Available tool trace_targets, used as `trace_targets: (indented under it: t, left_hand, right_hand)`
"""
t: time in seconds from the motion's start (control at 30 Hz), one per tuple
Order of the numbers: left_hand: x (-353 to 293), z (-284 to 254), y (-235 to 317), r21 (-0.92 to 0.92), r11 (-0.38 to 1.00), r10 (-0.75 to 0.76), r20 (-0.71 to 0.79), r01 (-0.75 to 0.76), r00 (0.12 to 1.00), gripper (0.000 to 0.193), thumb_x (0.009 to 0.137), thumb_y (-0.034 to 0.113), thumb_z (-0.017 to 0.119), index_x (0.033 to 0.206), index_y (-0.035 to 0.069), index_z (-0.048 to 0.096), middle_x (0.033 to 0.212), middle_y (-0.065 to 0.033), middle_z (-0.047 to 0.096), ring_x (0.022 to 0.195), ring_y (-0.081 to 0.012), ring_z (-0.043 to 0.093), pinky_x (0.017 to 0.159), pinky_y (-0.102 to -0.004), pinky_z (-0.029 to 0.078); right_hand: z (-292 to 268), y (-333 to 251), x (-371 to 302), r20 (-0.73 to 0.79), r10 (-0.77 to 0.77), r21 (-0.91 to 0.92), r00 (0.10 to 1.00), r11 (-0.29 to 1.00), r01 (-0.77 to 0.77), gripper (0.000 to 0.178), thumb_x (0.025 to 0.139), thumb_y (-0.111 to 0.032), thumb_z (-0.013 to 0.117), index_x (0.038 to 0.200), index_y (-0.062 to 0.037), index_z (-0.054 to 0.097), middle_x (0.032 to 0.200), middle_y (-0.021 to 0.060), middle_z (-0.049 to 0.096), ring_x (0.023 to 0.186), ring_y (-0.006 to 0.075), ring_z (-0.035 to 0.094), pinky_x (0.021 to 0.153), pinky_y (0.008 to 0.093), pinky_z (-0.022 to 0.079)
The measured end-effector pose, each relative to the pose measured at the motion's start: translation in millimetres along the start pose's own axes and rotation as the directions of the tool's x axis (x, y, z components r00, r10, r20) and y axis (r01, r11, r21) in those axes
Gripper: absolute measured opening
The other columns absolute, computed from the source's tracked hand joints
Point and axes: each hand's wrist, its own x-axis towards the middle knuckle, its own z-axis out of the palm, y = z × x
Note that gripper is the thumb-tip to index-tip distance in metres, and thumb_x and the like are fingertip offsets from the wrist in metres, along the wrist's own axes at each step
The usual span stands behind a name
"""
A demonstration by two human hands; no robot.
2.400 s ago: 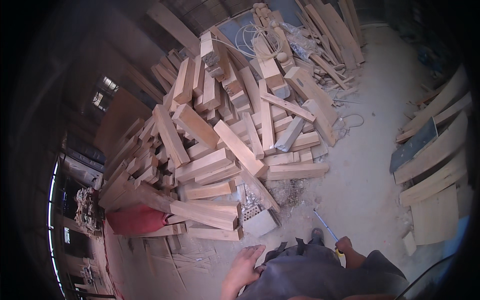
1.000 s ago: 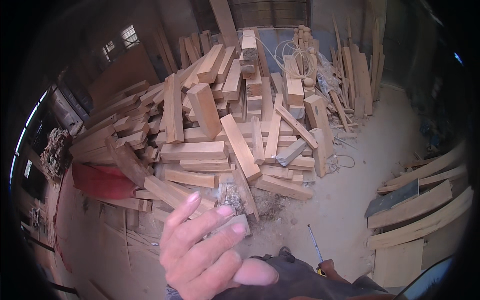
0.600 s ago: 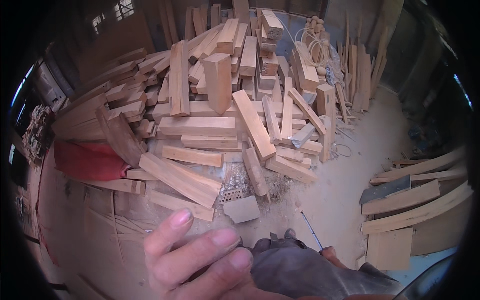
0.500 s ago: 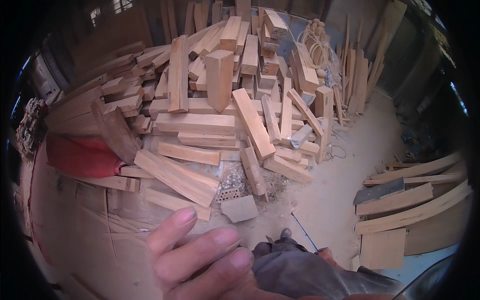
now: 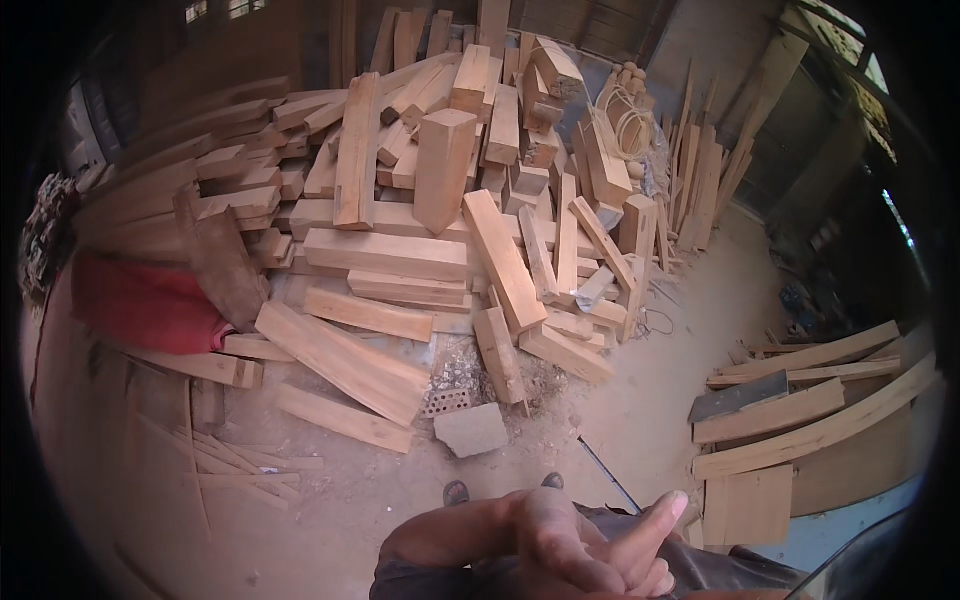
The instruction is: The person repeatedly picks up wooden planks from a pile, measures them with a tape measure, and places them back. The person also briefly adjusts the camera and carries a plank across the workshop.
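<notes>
The left hand [image 5: 600,548] has swung rightward, nearer than the grey block [image 5: 471,430], one finger straight, others curled; I can't tell its grip. The right hand is now hidden. The measuring tape [image 5: 608,474] slants right of the block; timber [image 5: 386,255] beyond.

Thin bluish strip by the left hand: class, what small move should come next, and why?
Probably shift the left hand slightly aside: it appears to cover the near end of the thin bluish strip, so how that end is held cannot be seen.
</notes>
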Motion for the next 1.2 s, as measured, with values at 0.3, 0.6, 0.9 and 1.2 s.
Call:
trace_targets:
  t: [0.3,0.6,0.9,1.2]
  left_hand:
    - [5,12,46,-0.155,0.986,-0.059,0.037,0.064,0.998,0.021,0.094,0.021,0.059,0.080,0.006,0.056,0.077,-0.0047,0.067,0.081,-0.0223,0.071,0.094,-0.0363,0.051]
    - [9,69,82,-0.279,0.958,-0.038,0.116,0.069,0.993,0.018,0.094,0.020,0.061,0.087,0.003,0.057,0.082,-0.0078,0.068,0.081,-0.0235,0.071,0.090,-0.0372,0.053]
    - [-13,226,153,-0.362,0.931,0.057,0.269,0.047,0.961,0.019,0.093,0.019,0.064,0.094,0.001,0.058,0.087,-0.0109,0.070,0.081,-0.0247,0.070,0.085,-0.0382,0.055]
    - [5,425,208,-0.597,0.791,0.239,0.500,0.132,0.832,0.022,0.092,0.018,0.066,0.101,-0.001,0.060,0.092,-0.0140,0.071,0.081,-0.0259,0.069,0.081,-0.0391,0.057]
  right_hand:
    - [71,114,11,-0.044,0.061,0.073,0.997,0.996,-0.058,0.034,0.076,-0.031,0.069,0.097,-0.0060,0.077,0.092,0.0176,0.074,0.086,0.0267,0.072,0.085,0.0378,0.055]
    - [69,124,11,-0.034,0.011,0.092,0.999,0.996,-0.008,0.032,0.077,-0.025,0.064,0.101,-0.0073,0.077,0.103,0.0199,0.072,0.098,0.0323,0.070,0.092,0.0383,0.054]
    - [-17,153,76,-0.088,0.082,0.160,0.993,0.985,-0.068,0.023,0.078,-0.024,0.066,0.088,-0.0070,0.077,0.091,0.0192,0.072,0.092,0.0377,0.070,0.084,0.0426,0.056]
    - [-115,313,160,-0.117,0.119,0.511,0.986,0.858,-0.043,0.021,0.082,-0.016,0.065,0.070,-0.0003,0.070,0.071,0.0141,0.071,0.063,0.0240,0.070,0.065,0.0370,0.057]
